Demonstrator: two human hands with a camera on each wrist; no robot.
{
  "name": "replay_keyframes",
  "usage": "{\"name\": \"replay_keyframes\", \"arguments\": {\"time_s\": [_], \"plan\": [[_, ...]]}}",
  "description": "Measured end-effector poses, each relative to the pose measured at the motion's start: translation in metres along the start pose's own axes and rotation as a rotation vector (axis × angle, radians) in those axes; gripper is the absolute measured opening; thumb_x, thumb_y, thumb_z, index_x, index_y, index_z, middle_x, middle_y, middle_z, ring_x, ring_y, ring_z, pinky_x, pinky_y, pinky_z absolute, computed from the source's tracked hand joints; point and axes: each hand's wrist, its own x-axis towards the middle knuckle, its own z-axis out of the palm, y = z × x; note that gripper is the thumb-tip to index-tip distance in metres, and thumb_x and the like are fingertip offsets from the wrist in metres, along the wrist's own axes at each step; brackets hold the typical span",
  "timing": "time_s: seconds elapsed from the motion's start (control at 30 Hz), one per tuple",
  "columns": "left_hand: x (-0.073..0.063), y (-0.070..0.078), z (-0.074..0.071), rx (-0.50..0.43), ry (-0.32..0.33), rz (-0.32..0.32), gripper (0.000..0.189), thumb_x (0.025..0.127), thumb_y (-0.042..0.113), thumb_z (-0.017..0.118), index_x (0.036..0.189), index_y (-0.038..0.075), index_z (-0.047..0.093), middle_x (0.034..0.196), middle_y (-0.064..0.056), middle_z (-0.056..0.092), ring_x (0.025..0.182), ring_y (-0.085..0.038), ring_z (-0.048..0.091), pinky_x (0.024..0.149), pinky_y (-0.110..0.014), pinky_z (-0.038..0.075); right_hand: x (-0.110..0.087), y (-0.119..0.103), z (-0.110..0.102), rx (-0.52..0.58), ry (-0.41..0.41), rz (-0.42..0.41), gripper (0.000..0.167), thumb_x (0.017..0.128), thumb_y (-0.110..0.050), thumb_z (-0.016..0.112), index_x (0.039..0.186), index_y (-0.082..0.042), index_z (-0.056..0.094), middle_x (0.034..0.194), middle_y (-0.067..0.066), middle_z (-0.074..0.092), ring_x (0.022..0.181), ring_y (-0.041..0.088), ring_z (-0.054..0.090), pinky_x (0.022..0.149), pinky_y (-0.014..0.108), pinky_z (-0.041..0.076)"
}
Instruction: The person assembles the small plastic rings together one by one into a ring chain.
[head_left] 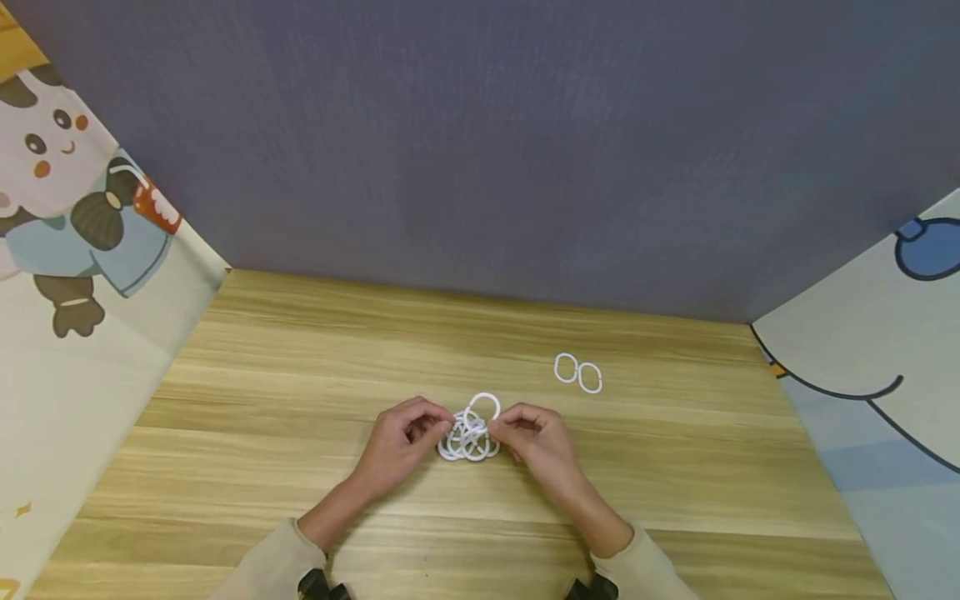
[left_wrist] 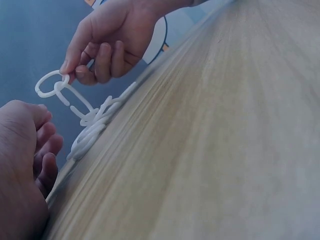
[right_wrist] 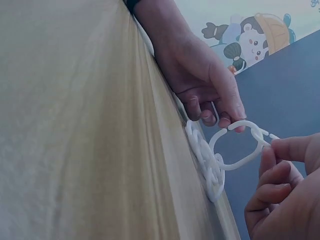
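Near the middle of the wooden table lies a heap of white plastic chain links (head_left: 467, 442), some hooked through one another. My right hand (head_left: 536, 437) pinches a white link (left_wrist: 47, 84) between thumb and fingertips, raised above the heap. Through it hangs a second link (right_wrist: 239, 162), an oval with a small gap in its side, running down to the pile. On the other side, my left hand (head_left: 401, 437) has loosely bent fingers close to the links. In the left wrist view its fingertips (left_wrist: 46, 116) stand apart from the hanging link.
Two separate white oval links (head_left: 578, 372) lie side by side farther back on the right of the wooden table (head_left: 675, 467). A dark grey-blue panel (head_left: 480, 150) rises behind the table, and walls with cartoon prints flank it on both sides.
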Motion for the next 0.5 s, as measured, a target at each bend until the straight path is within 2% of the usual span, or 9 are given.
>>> {"name": "replay_keyframes", "arguments": {"time_s": [0.1,0.2,0.5], "plan": [[-0.0003,0.0002,0.0,-0.014,0.002,0.012,0.003,0.1,0.007,0.082,0.103,0.007,0.083,0.089,-0.001,0.075,0.068,-0.005,0.056,0.058,-0.022,0.048,-0.001,0.0019,0.002,-0.02,-0.004,-0.012,0.015,0.094,0.0,0.084,0.099,0.013,0.077,0.08,0.0,0.071,0.067,0.006,0.056,0.061,0.019,0.045],[-0.001,-0.0002,0.0002,-0.033,-0.006,0.01,0.003,0.099,0.006,0.083,0.102,0.005,0.084,0.087,-0.002,0.074,0.066,-0.005,0.054,0.057,-0.022,0.046,-0.0011,0.0042,0.0046,-0.022,-0.013,-0.014,0.016,0.093,0.001,0.085,0.099,0.014,0.078,0.086,0.003,0.076,0.073,0.007,0.062,0.066,0.019,0.049],[-0.0025,-0.0005,-0.0004,-0.074,-0.035,-0.002,0.007,0.098,0.005,0.085,0.1,-0.001,0.083,0.084,0.0,0.072,0.067,-0.004,0.055,0.058,-0.02,0.046,-0.0015,0.0079,0.0083,-0.024,-0.037,0.014,0.018,0.092,0.0,0.087,0.102,0.013,0.079,0.088,0.005,0.078,0.073,0.007,0.064,0.067,0.019,0.051]]}}
